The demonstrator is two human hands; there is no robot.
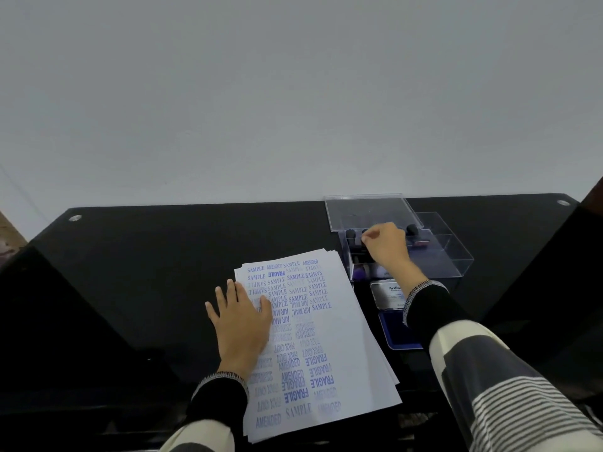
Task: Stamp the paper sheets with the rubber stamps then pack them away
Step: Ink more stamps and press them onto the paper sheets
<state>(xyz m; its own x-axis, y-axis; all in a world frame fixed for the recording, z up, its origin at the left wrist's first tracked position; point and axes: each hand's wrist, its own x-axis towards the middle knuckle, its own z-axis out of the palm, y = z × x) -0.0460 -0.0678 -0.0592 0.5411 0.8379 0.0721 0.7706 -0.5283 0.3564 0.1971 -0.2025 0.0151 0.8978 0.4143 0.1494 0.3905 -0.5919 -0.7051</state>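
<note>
black desk [163,256]: clear box [453,256] holds stamps [411,228], perhaps several.

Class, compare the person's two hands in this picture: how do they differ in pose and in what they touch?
The left hand lies flat and spread on the stamped paper sheets; the right hand is curled, reaching into the clear plastic box among the rubber stamps. Left is nearer the camera, right farther. Both wear dark cuffs.

Right hand [385,246] hides the stamps [411,229] (mostly).
</note>
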